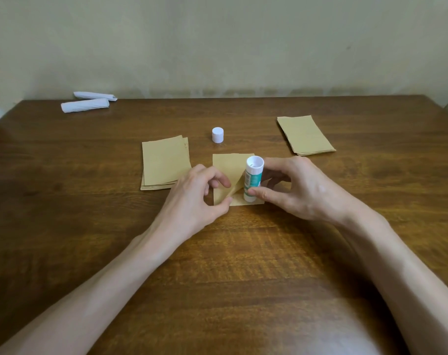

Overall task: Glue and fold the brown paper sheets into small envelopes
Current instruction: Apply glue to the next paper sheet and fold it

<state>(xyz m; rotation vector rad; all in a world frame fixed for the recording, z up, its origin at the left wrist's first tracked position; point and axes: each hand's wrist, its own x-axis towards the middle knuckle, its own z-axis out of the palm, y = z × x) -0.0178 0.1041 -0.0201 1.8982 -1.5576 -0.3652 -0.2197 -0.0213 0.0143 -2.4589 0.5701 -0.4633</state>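
Your left hand (pixel 205 193) pinches the thin, floppy sheet (pixel 228 170) by its lifted edge; your right hand (pixel 292 190) grips the glue stick (pixel 252 181).

The broad dark-brown wooden bench (pixel 243 265) shows streaked grain under a smooth, semi-glossy varnish, with a pale sheen where light falls near the front. The single tan kraft-paper sheet (pixel 226 167) at its middle is matt and thin, one flap curling softly without a hard crease. The left stack of tan paper sheets (pixel 164 162) and the right stack of tan paper sheets (pixel 306 134) look equally dull and dry. The white cylindrical plastic glue stick (pixel 252 180) is smooth, faintly shiny, with a teal printed label. The small white plastic cap (pixel 217 134) has a ribbed side. Two white rolled bundles (pixel 84 105) look like soft paper or cloth; which one cannot be told. The pale greenish wall (pixel 217 42) is matt, faintly blotched plaster.
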